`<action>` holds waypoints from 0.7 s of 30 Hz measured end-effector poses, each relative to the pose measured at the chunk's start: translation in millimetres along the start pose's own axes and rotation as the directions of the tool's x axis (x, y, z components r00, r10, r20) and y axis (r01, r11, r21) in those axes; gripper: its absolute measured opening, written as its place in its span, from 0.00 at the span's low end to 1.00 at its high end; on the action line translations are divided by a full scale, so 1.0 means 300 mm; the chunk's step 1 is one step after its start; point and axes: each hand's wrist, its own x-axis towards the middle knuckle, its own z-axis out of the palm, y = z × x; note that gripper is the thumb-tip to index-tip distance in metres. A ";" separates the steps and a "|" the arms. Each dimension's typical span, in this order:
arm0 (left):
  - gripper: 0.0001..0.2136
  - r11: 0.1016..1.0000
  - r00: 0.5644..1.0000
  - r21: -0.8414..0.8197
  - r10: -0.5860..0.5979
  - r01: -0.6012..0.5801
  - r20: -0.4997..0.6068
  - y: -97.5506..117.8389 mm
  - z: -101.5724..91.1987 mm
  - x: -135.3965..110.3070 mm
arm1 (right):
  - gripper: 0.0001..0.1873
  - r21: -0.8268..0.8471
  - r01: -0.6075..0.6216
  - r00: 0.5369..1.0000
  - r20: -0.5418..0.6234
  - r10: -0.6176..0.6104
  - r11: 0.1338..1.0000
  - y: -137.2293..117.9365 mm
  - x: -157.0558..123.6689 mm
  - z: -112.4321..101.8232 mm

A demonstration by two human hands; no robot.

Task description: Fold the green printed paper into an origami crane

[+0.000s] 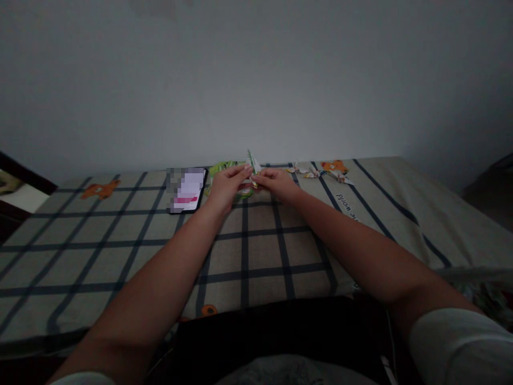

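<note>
Both my arms reach forward over a checked bed sheet [120,256]. My left hand [226,184] and my right hand [276,183] meet at the far middle and pinch a small folded piece of patterned paper [252,160], whose white and green tip sticks up between the fingertips. Both hands are closed on it. Beneath the hands lies a green and red stack of paper [222,169], partly hidden by my fingers.
A phone [187,190] with a lit screen lies left of my left hand. Several small folded paper figures [316,172] lie to the right near an orange print on the sheet. A pale wall [256,80] stands behind. A dark garment [276,331] covers my lap.
</note>
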 end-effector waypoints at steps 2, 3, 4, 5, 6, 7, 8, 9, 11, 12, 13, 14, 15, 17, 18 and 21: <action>0.19 0.999 1.000 0.044 0.001 -0.002 0.023 -0.008 -0.004 0.001 | 0.25 0.031 -0.034 0.999 0.002 0.034 0.999 0.009 0.005 -0.002; 0.18 0.997 1.000 0.077 0.015 -0.016 0.017 -0.012 -0.008 0.003 | 0.25 0.026 -0.053 0.999 0.008 0.053 0.998 0.010 0.006 -0.003; 0.17 0.992 0.999 0.120 0.039 -0.040 0.008 -0.016 -0.012 0.005 | 0.26 0.020 -0.068 0.998 0.011 0.068 0.997 0.009 0.007 -0.003; 0.16 0.983 0.997 0.168 0.072 -0.071 0.000 -0.019 -0.016 0.008 | 0.26 0.016 -0.079 0.997 0.006 0.079 0.997 0.007 0.006 -0.003; 0.15 0.973 0.995 0.208 0.103 -0.099 -0.006 -0.021 -0.020 0.011 | 0.27 0.019 -0.084 0.996 -0.007 0.084 0.996 0.003 0.005 -0.003; 0.14 0.964 0.992 0.238 0.126 -0.120 -0.008 -0.022 -0.023 0.013 | 0.28 0.027 -0.082 0.996 -0.026 0.083 0.996 -0.001 0.004 -0.004; 0.14 0.958 0.991 0.256 0.134 -0.128 -0.006 -0.022 -0.025 0.015 | 0.28 0.039 -0.075 0.996 -0.048 0.076 0.996 -0.005 0.003 -0.004; 0.14 0.957 0.992 0.262 0.128 -0.123 -0.004 -0.023 -0.026 0.016 | 0.28 0.048 -0.063 0.995 -0.069 0.066 0.997 -0.008 0.003 -0.006; 0.16 0.968 0.997 0.239 0.081 -0.079 -0.001 -0.024 -0.025 0.016 | 0.28 0.050 -0.035 0.994 -0.103 0.040 0.998 -0.010 0.003 -0.010; 0.16 0.975 0.999 0.218 0.049 -0.049 0.007 -0.025 -0.024 0.016 | 0.27 0.052 -0.021 0.992 -0.120 0.027 0.998 -0.010 0.004 -0.011; 0.17 0.981 1.000 0.193 0.018 -0.021 0.018 -0.026 -0.023 0.016 | 0.27 0.054 -0.010 0.990 -0.137 0.017 0.998 -0.009 0.004 -0.012; 0.17 0.986 0.999 0.167 -0.006 0.001 0.032 -0.027 -0.021 0.015 | 0.26 0.055 -0.002 0.988 -0.152 0.011 0.998 -0.008 0.005 -0.013; 0.18 0.989 0.999 0.147 -0.022 0.015 0.046 -0.028 -0.020 0.015 | 0.26 0.054 0.003 0.987 -0.163 0.006 0.999 -0.008 0.004 -0.012; 0.17 0.992 0.997 0.122 -0.040 0.031 0.068 -0.026 -0.018 0.014 | 0.25 0.042 0.007 0.986 -0.168 0.000 0.999 -0.011 0.002 -0.010; 0.16 0.994 0.996 0.104 -0.047 0.040 0.070 -0.023 -0.018 0.014 | 0.25 0.040 0.013 0.987 -0.163 -0.006 0.999 -0.015 -0.001 -0.008; 0.14 0.996 0.993 0.016 -0.091 0.090 0.072 -0.010 -0.016 0.016 | 0.23 0.077 0.052 0.988 -0.147 -0.040 0.996 -0.031 -0.009 -0.007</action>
